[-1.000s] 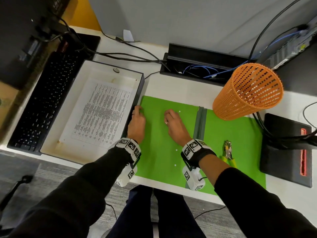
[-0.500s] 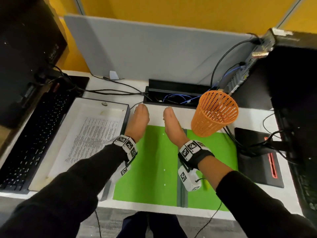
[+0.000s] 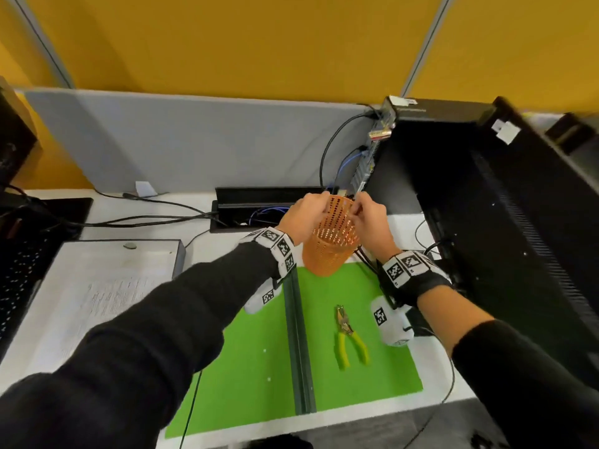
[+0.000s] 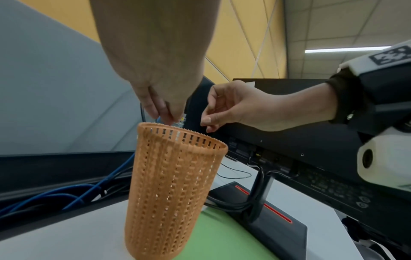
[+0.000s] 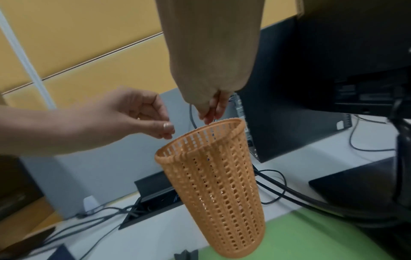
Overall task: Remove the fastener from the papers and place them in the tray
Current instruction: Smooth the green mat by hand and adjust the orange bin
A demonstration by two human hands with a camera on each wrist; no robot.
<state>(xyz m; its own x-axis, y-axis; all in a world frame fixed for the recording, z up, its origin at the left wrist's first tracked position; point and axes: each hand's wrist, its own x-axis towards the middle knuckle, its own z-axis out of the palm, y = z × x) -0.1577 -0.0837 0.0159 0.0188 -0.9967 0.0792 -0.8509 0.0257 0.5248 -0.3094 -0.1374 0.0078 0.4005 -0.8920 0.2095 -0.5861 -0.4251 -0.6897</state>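
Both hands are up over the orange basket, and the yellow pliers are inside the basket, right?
Not quite. Both hands, left hand and right hand, are over the orange basket, but the yellow pliers are not in it. The head view shows them lying on the green mat.

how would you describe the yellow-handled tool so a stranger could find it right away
Start at the green mat on the white desk, then go to its right half, past the dark strip. The pliers lie flat there, below the orange mesh basket, the only yellow-handled thing.
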